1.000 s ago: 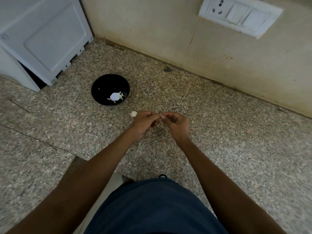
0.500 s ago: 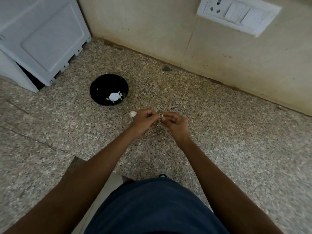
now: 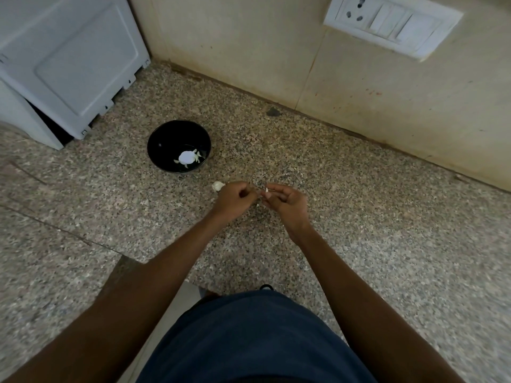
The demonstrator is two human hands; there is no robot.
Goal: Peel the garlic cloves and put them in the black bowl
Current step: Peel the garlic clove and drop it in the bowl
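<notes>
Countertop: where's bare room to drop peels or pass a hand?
Free: the speckled countertop right of the right hand, up to the wall; also the stretch left of the black bowl, below the white appliance. Crowded: between the bowl and the left hand, where a garlic piece lies.

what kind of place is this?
Probably a home kitchen counter: speckled granite worktop, white wall switchboard with socket, pale grey appliance, and a round black bowl holding garlic pieces.
</notes>
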